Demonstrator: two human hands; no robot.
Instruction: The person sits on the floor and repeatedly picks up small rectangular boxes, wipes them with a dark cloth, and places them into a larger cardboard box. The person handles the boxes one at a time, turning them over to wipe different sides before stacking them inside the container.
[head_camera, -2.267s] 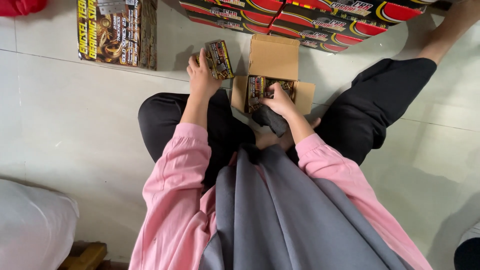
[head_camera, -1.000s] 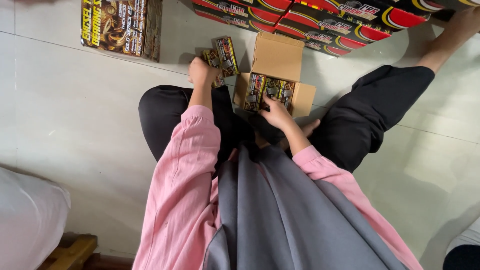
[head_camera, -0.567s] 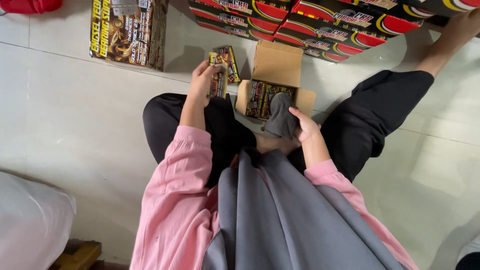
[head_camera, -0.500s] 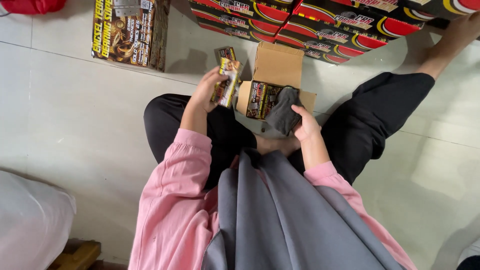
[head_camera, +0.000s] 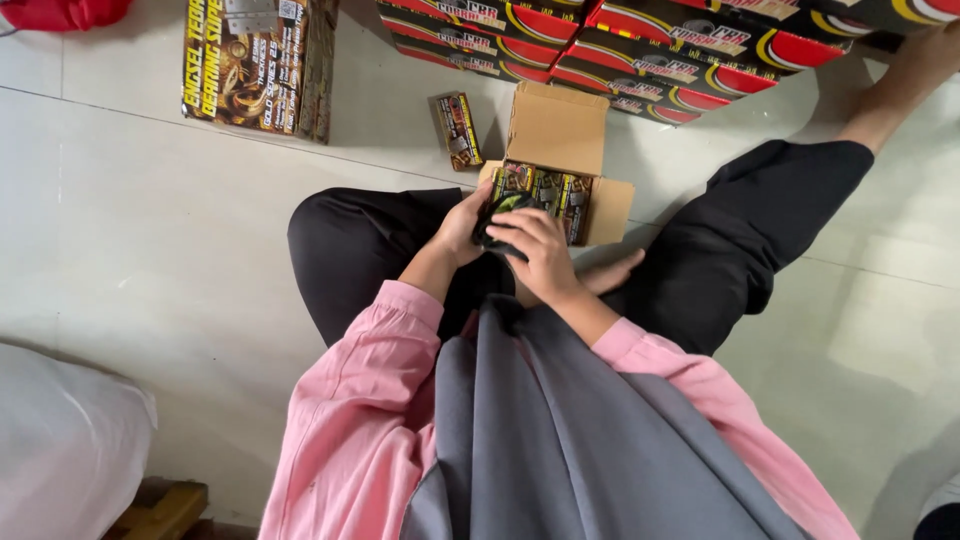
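You sit cross-legged on the tiled floor (head_camera: 120, 250) with a small open cardboard box (head_camera: 556, 170) set right in front of your legs, close enough that both hands work at its near edge without a stretch. Your left hand (head_camera: 462, 222) and right hand (head_camera: 538, 250) are closed together around a small dark bundle (head_camera: 500, 212), which looks like a black bag or wrap with a glimpse of green inside; the fingers cover most of it, so what it contains cannot be told. You hold it just over the box's near edge, touching or nearly touching the row of small printed cartons (head_camera: 545, 190) that stand upright, packed side by side in the box. The box's flaps are folded outward, which keeps the opening free for your hands. One single small carton (head_camera: 456, 130) lies flat on the floor just beside the box on its left, apart from the rest yet within easy reach. A larger printed carton (head_camera: 250, 65) stands further off to the left, and a stack of long red-and-black boxes (head_camera: 640, 45) lies behind. A bare foot (head_camera: 915, 75) rests near that stack, and a white sack (head_camera: 60, 440) sits at your left side.
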